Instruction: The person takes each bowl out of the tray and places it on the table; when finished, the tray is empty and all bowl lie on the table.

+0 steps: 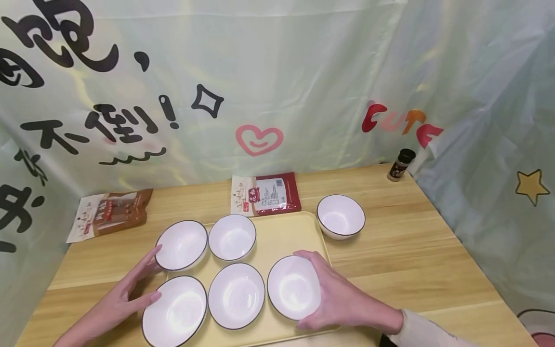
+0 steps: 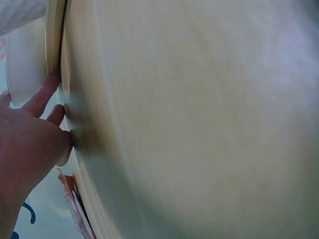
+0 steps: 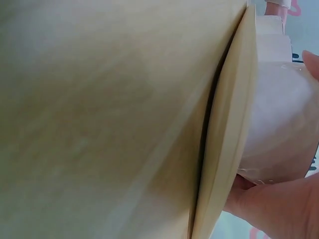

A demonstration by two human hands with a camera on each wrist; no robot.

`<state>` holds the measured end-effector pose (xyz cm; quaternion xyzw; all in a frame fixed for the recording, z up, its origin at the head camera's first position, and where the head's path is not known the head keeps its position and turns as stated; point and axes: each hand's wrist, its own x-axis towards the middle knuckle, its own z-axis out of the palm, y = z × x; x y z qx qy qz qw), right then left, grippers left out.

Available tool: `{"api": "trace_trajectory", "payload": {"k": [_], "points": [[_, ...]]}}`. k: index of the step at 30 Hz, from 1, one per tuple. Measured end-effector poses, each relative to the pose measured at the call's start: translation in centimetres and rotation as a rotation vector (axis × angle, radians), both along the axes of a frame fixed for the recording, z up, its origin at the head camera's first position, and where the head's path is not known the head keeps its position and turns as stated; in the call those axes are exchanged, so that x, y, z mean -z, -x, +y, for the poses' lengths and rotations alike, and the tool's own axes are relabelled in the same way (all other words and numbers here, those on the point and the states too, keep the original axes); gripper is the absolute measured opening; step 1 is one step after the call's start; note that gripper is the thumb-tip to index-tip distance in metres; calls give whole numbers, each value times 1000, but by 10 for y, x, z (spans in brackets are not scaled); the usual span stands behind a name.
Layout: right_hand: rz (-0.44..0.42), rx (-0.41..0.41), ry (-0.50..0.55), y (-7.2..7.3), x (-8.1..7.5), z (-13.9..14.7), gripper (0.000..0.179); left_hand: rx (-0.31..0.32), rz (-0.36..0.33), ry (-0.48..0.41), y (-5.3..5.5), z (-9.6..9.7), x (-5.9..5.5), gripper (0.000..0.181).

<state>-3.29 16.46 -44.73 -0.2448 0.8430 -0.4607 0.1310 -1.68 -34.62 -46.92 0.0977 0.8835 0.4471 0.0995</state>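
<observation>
White bowls with thin dark rims stand on a pale yellow tray (image 1: 284, 236). My right hand (image 1: 336, 296) grips the front right bowl (image 1: 295, 286) by its outer side, thumb at the near edge and fingers at the far edge. In the right wrist view, that bowl (image 3: 281, 119) sits between thumb and fingers over the tray's side. My left hand (image 1: 117, 299) spreads at the left, with a fingertip at the back left bowl (image 1: 182, 246) and the thumb at the front left bowl (image 1: 175, 311). Between them stand a front middle bowl (image 1: 236, 295) and a back middle bowl (image 1: 232, 237).
Another white bowl (image 1: 341, 216) stands on the wooden table (image 1: 416, 250), right of the tray. Behind the tray lies a red and white spice packet (image 1: 266, 194); a brown packet (image 1: 110, 214) is at the left. A black-capped jar (image 1: 401, 165) stands by the printed curtain (image 1: 321, 86).
</observation>
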Motion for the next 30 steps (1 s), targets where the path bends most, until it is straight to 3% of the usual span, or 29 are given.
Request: {"api": "trace_trajectory", "payload": {"k": [10,16,30], "points": [[4,50,43,6,-7,6,123,6,44,2,-2,-2,0,96],[1,93,51,10,-16,13,124,3,29,-16,-2,0,1,95],[94,206,95,31,-44,31,125,-3,25,12,-1,0,1,95]]}}
